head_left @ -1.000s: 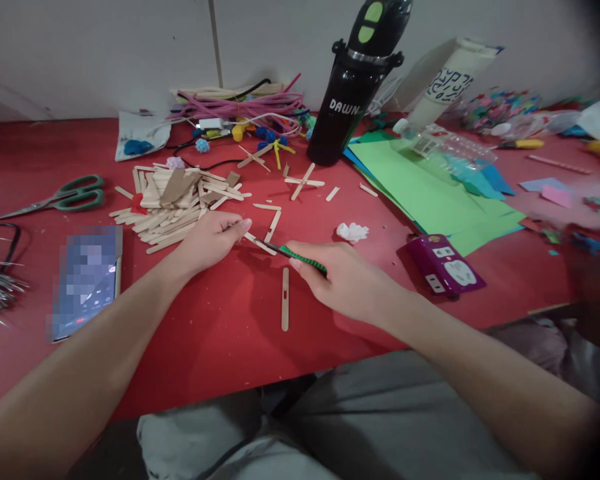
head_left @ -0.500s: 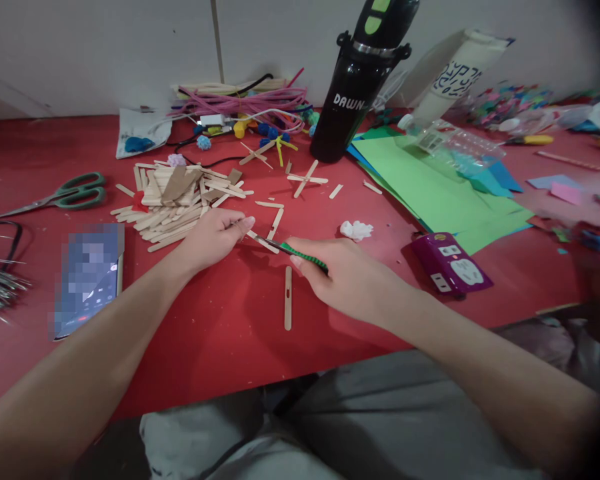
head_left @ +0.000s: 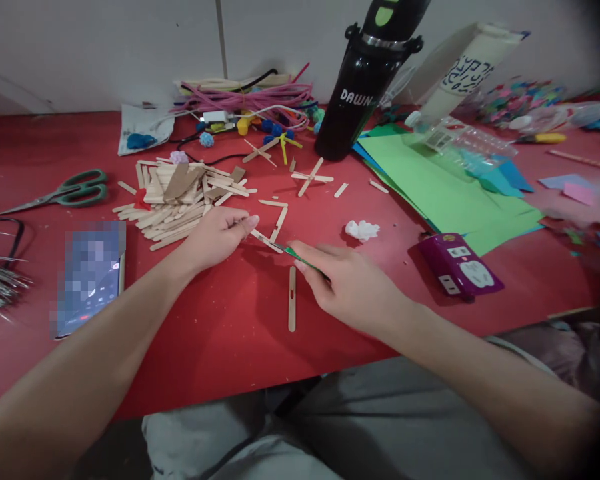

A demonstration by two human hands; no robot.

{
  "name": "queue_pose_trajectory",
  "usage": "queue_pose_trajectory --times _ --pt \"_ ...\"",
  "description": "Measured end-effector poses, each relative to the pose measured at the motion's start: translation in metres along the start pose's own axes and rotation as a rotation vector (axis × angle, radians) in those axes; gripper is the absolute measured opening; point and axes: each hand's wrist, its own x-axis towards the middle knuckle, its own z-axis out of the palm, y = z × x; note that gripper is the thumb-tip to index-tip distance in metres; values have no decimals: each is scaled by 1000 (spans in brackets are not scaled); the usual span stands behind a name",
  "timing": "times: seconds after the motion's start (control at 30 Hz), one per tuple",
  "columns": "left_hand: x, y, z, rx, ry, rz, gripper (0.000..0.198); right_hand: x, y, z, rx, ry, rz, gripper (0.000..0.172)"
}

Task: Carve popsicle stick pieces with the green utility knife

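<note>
Pinched between the thumb and fingers of my left hand (head_left: pixel 224 235) is a wooden craft stick (head_left: pixel 258 236), pointing right and slightly toward me. My right hand (head_left: pixel 347 283) is closed around a green-handled craft knife (head_left: pixel 296 254), its blade against the stick. The fingers hide part of the handle. Below the knife lies a stick with a small slot (head_left: pixel 292 310). Just beyond the blade rests a notched stick (head_left: pixel 281 219). A heap of craft sticks (head_left: pixel 173 213) spreads behind my left hand.
Green scissors (head_left: pixel 83 189) and a phone (head_left: pixel 93 280) lie left on the red table (head_left: pixel 205 347). A black bottle (head_left: pixel 347 100) stands behind. To the right are green paper sheets (head_left: pixel 420 173), a purple power adapter (head_left: pixel 460 267) and crumpled white tissue (head_left: pixel 363 230). Crossed sticks (head_left: pixel 312 178) lie beyond.
The knife blade has drawn back slightly to the right along the stick, and my right hand has tilted a little. My left hand keeps its pinch. The whole view has shifted slightly.
</note>
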Motion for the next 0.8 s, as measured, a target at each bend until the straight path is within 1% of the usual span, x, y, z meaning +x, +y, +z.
queue_pose_trajectory --times 0.07,0.1,0.2,0.27,0.33,0.43,0.5,0.57,0.67,0.7,0.73,0.8 --pt "0 0 0 4 -1 0 42 0 -2 -1 -22 -2 17 37" --pt "1 -1 0 7 -1 1 42 1 -1 -2 27 1 20 35" --pt "1 -2 0 21 4 4 42 5 4 -7 312 -19 6 29" --pt "1 -3 0 30 8 5 43 7 6 -9 392 -36 5 27" --pt "1 -3 0 30 8 11 43 6 5 -8 322 -25 11 28" --pt "0 -3 1 25 12 18 43 2 -1 -4 40 -1 17 36" --pt "0 -3 0 23 15 14 43 1 -3 -3 -77 -2 17 39" --pt "0 -3 0 25 14 13 43 1 -3 -4 -13 -12 10 37" --pt "1 -4 0 41 18 19 43 5 2 -8 235 -25 -2 31" --pt "2 -4 0 41 18 21 43 6 3 -9 277 -28 1 30" --pt "2 -5 1 38 16 19 43 6 4 -9 285 -27 7 29" --pt "2 -4 1 37 15 9 43 6 5 -8 224 -16 16 30"
